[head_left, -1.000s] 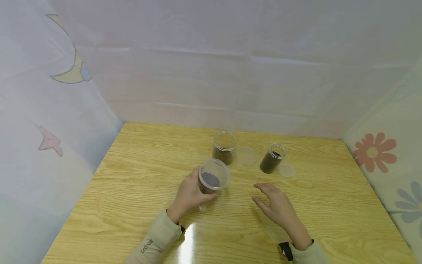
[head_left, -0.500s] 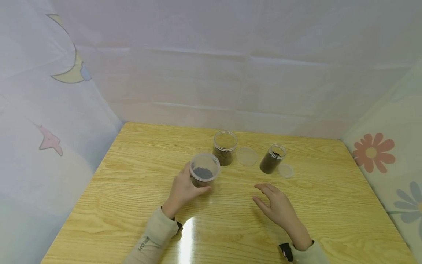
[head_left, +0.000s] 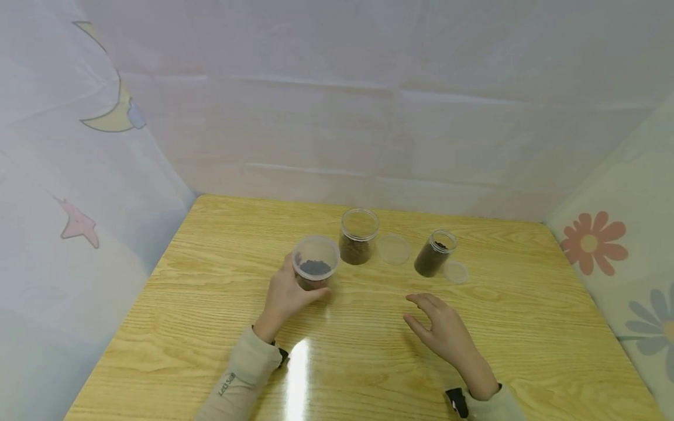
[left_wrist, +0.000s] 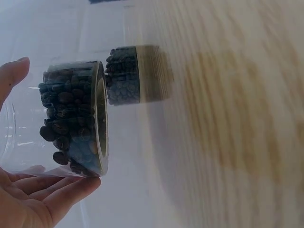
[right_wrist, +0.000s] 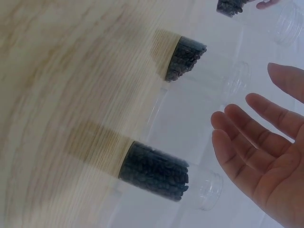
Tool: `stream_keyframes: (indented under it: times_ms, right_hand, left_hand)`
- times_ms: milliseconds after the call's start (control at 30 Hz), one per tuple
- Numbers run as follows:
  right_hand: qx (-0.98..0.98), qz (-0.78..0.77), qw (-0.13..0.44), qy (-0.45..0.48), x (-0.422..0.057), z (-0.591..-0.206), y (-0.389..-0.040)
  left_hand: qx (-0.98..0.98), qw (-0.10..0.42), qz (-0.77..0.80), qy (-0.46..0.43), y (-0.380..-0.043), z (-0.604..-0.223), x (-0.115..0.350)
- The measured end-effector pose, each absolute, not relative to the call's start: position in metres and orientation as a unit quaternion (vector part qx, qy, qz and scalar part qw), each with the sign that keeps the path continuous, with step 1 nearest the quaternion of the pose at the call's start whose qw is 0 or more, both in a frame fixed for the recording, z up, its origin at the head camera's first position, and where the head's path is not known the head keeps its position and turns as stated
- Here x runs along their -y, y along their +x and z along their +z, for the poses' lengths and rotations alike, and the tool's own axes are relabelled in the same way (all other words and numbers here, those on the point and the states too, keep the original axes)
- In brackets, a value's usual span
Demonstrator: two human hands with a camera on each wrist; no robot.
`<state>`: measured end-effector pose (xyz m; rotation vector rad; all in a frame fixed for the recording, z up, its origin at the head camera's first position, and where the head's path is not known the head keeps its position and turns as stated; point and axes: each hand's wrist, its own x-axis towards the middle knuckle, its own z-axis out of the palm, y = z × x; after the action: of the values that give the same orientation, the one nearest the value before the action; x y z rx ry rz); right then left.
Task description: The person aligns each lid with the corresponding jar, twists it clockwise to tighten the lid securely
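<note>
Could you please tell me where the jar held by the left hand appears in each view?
Head: the jar is slightly left of and below the centre.
Left wrist: the jar is in the left half, large and sideways.
Right wrist: the jar is at the top right, cut off by the edge.
Shared landmark: the left hand, seen at the jar each time.

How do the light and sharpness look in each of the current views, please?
Head view: fairly even light, but a bright streak of glare on the table near the bottom edge; left wrist view: turned sideways, dark beans in the held jar fairly clear, wood grain softer; right wrist view: tilted and hazy, a darker patch on the wood beside the base of the narrow jar.
</note>
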<state>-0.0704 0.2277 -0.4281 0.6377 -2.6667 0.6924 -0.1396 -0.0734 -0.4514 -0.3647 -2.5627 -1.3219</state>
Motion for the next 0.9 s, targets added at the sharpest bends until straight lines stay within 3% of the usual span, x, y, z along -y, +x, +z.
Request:
stream_keyframes:
  times_ms: [900]
  right_hand:
    - [0.925, 0.237, 0.172, 0.243, -0.229, -0.434, -0.072]
  left_hand:
    - [0.867, 0.128, -0.48, -0.047, -0.163, -0.453, 0.095]
